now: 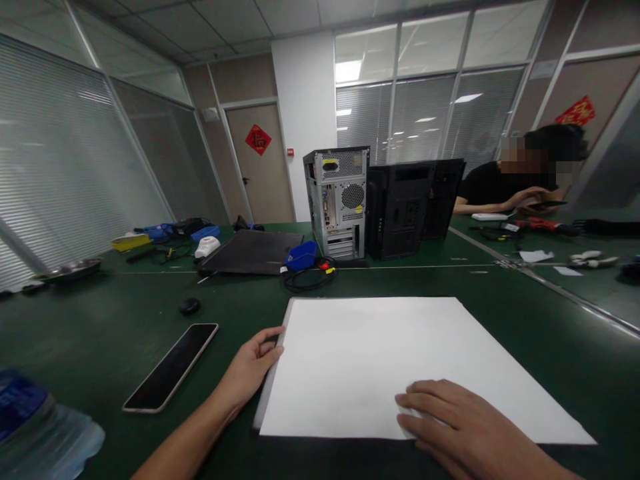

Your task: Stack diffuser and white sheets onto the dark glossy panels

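Note:
A large white sheet lies flat on the green table in front of me. My left hand rests at the sheet's left edge, fingers curled against the border and thumb on top. My right hand lies palm down on the sheet's near right part, fingers stretched flat and pointing left. Neither hand lifts the sheet off the table.
A black phone lies face up left of my left hand, a small black object beyond it. A plastic bottle sits at the near left. Two computer towers stand behind, with a blue bin and cables. A seated person is at the right.

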The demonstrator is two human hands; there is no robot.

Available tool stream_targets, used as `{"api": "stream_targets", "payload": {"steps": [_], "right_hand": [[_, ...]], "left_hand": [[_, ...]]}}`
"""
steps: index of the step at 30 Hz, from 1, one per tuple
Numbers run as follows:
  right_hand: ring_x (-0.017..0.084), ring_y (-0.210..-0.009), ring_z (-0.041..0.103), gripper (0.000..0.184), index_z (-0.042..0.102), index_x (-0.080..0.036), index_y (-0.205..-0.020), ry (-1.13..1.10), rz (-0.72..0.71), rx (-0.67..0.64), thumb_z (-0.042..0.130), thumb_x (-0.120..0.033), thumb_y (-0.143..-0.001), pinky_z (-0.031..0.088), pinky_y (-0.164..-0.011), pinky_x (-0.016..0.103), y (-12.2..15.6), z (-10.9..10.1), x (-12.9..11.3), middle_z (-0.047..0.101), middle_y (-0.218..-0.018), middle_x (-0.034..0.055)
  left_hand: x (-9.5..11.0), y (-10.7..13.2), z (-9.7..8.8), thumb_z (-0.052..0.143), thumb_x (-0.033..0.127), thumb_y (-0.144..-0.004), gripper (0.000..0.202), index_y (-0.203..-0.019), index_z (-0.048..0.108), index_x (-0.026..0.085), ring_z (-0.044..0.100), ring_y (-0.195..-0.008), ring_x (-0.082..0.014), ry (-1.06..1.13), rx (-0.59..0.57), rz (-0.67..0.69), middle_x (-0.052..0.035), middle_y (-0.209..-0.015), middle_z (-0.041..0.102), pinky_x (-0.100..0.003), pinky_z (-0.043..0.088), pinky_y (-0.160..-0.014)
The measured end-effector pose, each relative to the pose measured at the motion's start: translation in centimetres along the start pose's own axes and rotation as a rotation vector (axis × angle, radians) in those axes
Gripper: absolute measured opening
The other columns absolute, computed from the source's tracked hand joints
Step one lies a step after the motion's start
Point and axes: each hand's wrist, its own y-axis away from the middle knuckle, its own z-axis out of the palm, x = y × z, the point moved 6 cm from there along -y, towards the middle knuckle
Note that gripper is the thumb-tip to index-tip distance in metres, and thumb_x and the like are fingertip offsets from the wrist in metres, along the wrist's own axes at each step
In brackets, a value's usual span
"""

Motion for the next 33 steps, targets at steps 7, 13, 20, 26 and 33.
{"api": "stream_targets", "payload": {"steps": [7,13,20,26,33], "right_hand": [[0.019,-0.118,0.050,0.039,0.050,-0.033,-0.130,-0.134,0.081,-0.138,0.046,-0.028,-0.092,0.046,-0.095,0.036,1.0,1.4,0.7,0.053,-0.132,0.0017],[0.021,-0.120,0.045,0.041,0.045,-0.036,-0.135,-0.179,0.112,-0.197,0.040,-0.032,-0.094,0.043,-0.096,0.041,0.9,1.7,0.7,0.047,-0.136,0.0032],[0.023,-0.121,0.043,0.044,0.040,-0.035,-0.138,-0.177,0.106,-0.196,0.040,-0.036,-0.094,0.040,-0.095,0.045,0.6,1.3,0.1,0.044,-0.138,0.0054],[0.022,-0.120,0.043,0.046,0.042,-0.031,-0.137,-0.110,0.045,-0.127,0.045,-0.030,-0.091,0.038,-0.097,0.040,0.7,1.3,-0.3,0.047,-0.136,0.0084],[0.020,-0.115,0.046,0.045,0.040,-0.031,-0.138,-0.046,0.006,-0.083,0.043,-0.031,-0.093,0.038,-0.094,0.039,1.0,1.2,-0.3,0.049,-0.134,0.0069]], "left_hand": [[0.2,0.2,0.1,0.073,0.039,-0.070,0.070,-0.131,0.046,0.019,0.068,-0.067,-0.0187,0.079,-0.022,-0.068,-0.0067,-0.089,0.074,-0.029,0.051,-0.058],[0.7,0.9,0.1,0.077,0.036,-0.068,0.087,-0.143,0.033,0.024,0.070,-0.069,-0.0218,0.142,-0.002,-0.096,-0.0078,-0.089,0.075,-0.032,0.054,-0.058],[0.2,0.9,0.8,0.079,0.030,-0.067,0.075,-0.131,0.046,0.011,0.072,-0.075,-0.0235,0.275,-0.061,-0.165,-0.0129,-0.092,0.075,-0.035,0.057,-0.068],[0.3,1.0,1.0,0.077,0.032,-0.068,0.056,-0.116,0.054,0.014,0.068,-0.057,-0.0172,0.186,0.005,-0.147,-0.0063,-0.079,0.075,-0.026,0.051,-0.050],[1.8,2.8,1.3,0.066,0.021,-0.078,0.038,-0.115,0.057,0.016,0.070,-0.061,-0.0206,0.206,0.224,-0.205,-0.0059,-0.078,0.075,-0.032,0.056,-0.057]]}}
